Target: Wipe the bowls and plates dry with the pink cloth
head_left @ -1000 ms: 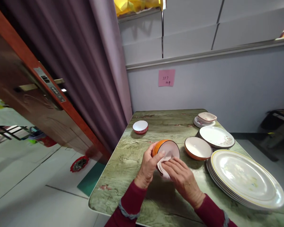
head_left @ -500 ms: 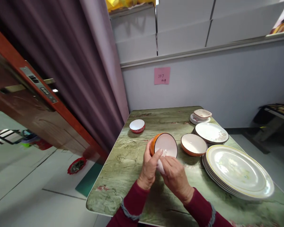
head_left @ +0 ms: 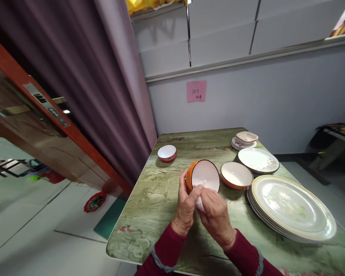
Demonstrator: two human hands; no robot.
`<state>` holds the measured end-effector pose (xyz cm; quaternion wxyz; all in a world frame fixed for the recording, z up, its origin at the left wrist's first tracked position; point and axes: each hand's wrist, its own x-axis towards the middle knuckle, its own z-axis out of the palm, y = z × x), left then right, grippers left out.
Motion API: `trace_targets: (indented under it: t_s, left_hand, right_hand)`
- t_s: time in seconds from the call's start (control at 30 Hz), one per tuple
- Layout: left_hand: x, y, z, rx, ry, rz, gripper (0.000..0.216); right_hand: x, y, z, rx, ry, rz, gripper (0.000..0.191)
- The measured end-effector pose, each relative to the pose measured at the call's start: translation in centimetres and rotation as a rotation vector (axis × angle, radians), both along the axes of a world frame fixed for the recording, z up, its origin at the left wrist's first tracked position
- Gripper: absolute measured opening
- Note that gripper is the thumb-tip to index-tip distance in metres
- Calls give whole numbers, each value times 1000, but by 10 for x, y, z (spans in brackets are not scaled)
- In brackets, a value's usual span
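Nearest the person, both hands meet at the near rim of the orange bowl (head_left: 207,175). The left hand (head_left: 186,209) is closed around that bowl's left edge, fingers on the orange outside and thumb hooked over the rim. It holds the bowl tipped up on the worktop (head_left: 158,191), so the white inside faces the person. The right hand (head_left: 216,215) is curled, pinching a small white cloth (head_left: 200,204) against the bowl's lower rim. The tilt seems meant to open the inside to the cloth, while the left hand keeps the bowl from sliding or rolling.

Just right of the orange bowl, close but apparently not touching, a second orange bowl (head_left: 236,175) sits flat with its mouth up. Further right and slightly nearer the person lies a stack of large plates (head_left: 293,209) with yellow rims, which crowds the right hand's side. Behind the second bowl rests a flowered plate (head_left: 258,160) on darker ones. Beyond that, a small square dish (head_left: 246,136) tops a low pile of saucers.

To the far left of the orange bowl a red bowl (head_left: 167,152) stands alone. Behind everything, a pink note (head_left: 196,91) is stuck to the wall, and a purple curtain (head_left: 103,76) hangs to the left.
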<state>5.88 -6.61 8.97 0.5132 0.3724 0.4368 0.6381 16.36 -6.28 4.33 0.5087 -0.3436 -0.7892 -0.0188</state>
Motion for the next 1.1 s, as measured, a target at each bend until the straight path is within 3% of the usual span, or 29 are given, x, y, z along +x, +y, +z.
trace_targets:
  t_s: [0.17, 0.3, 0.4, 0.53, 0.67, 0.8, 0.9, 1.0, 1.1]
  left_hand:
    - [-12, 8, -4, -66, 73, -13, 63]
    - [-27, 13, -2, -80, 89, -23, 62]
    - [-23, 10, -2, -63, 70, 26, 63]
    - [-2, 4, -4, -13, -21, 21, 66]
    - [3, 5, -7, -84, -90, 22, 64]
    - [-12, 10, -5, -126, -94, 33, 58]
    - [-22, 12, -4, -129, -93, 52, 56]
    - [-24, 12, -6, -130, -54, 18, 57]
    - [-20, 11, -9, -109, 21, -120, 54]
  right_hand:
    - [9, 5, -12, -4, -116, 65, 28]
    - [24, 14, -21, 88, -205, 29, 28]
    - [23, 15, -15, 116, -197, 7, 28]
    - [8, 8, -2, 22, -117, 4, 28]
    - [3, 3, 0, -20, -67, 37, 28]
    - [27, 3, -8, -24, -145, 126, 32]
    - [54, 7, -11, -16, -116, 104, 33]
    - [70, 15, -2, -29, 54, -3, 37]
    - [71, 26, 21, -83, 177, -72, 41]
